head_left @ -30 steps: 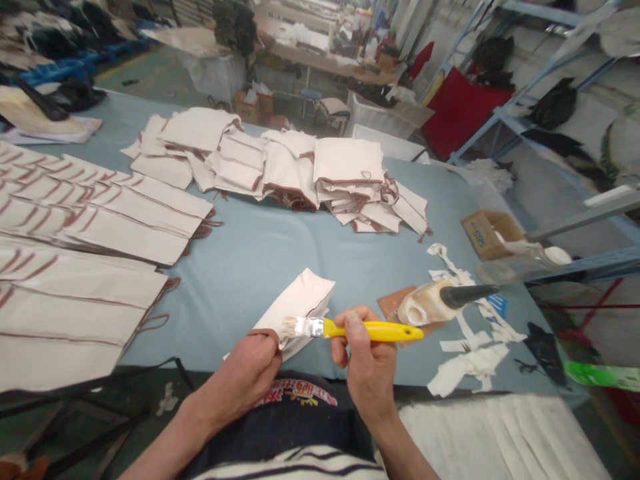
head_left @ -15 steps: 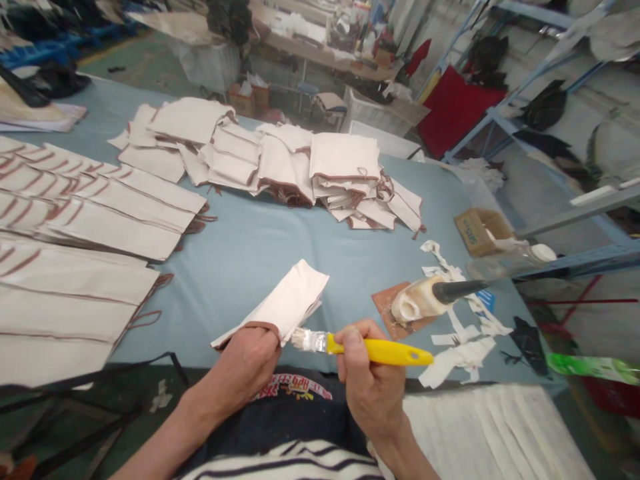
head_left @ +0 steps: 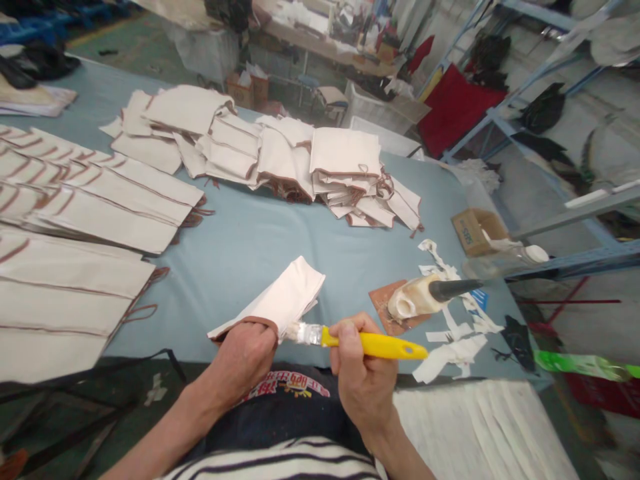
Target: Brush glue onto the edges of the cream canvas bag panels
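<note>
My left hand (head_left: 250, 353) is closed around the brown-trimmed end of a cream fabric piece (head_left: 285, 291), which lies folded at the table's near edge. Its fingers are partly tucked inside the fabric. My right hand (head_left: 363, 373) grips a paintbrush (head_left: 383, 345) by its yellow handle. The brush's pale bristles touch the right side of the fabric, close to my left hand. Right of the brush, a cream bottle (head_left: 415, 298) with a dark tapered nozzle lies tilted on a brown square pad (head_left: 387, 303).
Stacked cream fabric pieces (head_left: 345, 150) with brown edging run along the far side of the blue table (head_left: 250, 233). More overlapping pieces (head_left: 75, 287) cover the left. White scraps (head_left: 457, 350), a cardboard box (head_left: 475, 230) and a clear bottle (head_left: 505, 260) are at right.
The bristles have shifted slightly left against the fabric, close to my left hand. Both hands keep their holds, and the whole view has shifted a little.
</note>
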The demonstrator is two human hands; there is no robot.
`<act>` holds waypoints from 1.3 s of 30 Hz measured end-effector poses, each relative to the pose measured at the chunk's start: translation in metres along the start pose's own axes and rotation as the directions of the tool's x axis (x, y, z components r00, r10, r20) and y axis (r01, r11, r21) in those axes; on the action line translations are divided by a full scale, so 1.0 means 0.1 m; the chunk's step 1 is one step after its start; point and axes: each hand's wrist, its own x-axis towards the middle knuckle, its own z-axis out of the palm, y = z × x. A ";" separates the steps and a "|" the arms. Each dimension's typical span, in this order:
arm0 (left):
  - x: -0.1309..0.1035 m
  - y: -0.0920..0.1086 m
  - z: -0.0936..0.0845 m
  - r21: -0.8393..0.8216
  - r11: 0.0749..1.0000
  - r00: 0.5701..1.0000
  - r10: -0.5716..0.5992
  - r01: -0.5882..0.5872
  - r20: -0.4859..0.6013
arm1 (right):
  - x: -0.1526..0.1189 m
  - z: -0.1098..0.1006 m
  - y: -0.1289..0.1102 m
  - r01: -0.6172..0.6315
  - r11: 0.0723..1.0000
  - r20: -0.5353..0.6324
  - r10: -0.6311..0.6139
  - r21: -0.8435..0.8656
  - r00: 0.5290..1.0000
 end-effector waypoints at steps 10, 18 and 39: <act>-0.01 0.02 0.02 0.023 1.000 0.998 0.021 -0.020 -0.053 | -0.02 0.04 0.00 -0.036 0.999 0.036 0.034 0.039 0.999; 0.02 0.05 0.03 -0.032 0.999 0.999 -0.012 0.010 -0.045 | -0.06 0.07 0.08 -0.012 1.000 0.150 0.009 0.024 0.989; 0.04 0.15 0.02 -0.172 0.985 0.992 -0.021 -0.001 -0.126 | 0.03 0.02 0.13 -0.023 0.991 0.065 0.014 0.129 0.998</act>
